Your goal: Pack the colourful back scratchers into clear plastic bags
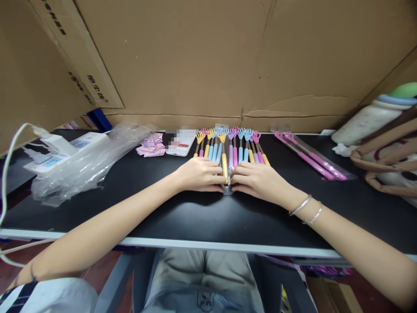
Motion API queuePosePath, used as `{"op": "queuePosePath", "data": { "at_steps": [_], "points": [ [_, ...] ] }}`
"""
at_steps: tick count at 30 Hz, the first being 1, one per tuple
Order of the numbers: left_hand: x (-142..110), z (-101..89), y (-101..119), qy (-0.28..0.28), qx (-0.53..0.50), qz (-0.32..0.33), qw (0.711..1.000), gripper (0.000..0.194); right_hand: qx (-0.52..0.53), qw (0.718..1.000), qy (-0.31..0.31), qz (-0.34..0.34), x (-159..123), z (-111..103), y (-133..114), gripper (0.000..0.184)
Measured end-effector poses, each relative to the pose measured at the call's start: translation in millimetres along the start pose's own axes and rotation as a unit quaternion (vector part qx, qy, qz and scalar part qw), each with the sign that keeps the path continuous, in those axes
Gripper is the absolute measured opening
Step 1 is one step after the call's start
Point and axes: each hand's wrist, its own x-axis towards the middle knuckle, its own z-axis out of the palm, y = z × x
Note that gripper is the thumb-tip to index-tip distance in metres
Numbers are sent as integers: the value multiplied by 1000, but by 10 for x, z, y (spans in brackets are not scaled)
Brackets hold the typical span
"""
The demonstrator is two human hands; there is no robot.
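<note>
A yellow-handled back scratcher (224, 167) lies in a clear plastic sleeve (227, 190) at the middle of the black table, its claw pointing away from me. My left hand (199, 174) is closed at the left side of its handle, fingertips pressed against it. From the right, my right hand (256, 180) pinches the edge of the sleeve near its lower end. Behind both hands, several back scratchers with pink, blue, purple and yellow handles (240, 150) lie in a fanned row, their lower ends partly hidden by my hands.
Two pink back scratchers in a sleeve (314, 161) lie to the right, near a bottle (368, 119) and a brown-handled bag (387, 161). Leftward are a phone (182, 142), small printed cards (151, 145), empty plastic sleeves (94, 163) and a power strip (86, 141). Cardboard (195, 56) walls the back.
</note>
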Motion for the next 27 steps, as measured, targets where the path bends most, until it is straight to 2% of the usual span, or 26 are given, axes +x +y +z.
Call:
{"op": "queuePosePath", "data": {
  "at_steps": [5,8,12,16,21,27],
  "points": [
    [17,8,9,-7,0,-26,1000,27,42,999,-7,25,-4,3,2,29],
    [21,14,18,-17,-34,-53,998,25,97,994,-3,55,-14,20,17,27],
    [1,42,29,-36,-112,-131,984,22,170,979,6,116,-22,48,38,22],
    [-12,54,30,-60,-196,-207,957,17,183,969,27,164,-6,61,26,18],
    [2,50,35,-76,-218,-235,944,22,217,955,52,193,19,96,3,18],
    [17,75,69,-70,-228,-253,938,20,244,942,78,218,48,147,-21,14]
  ]
}}
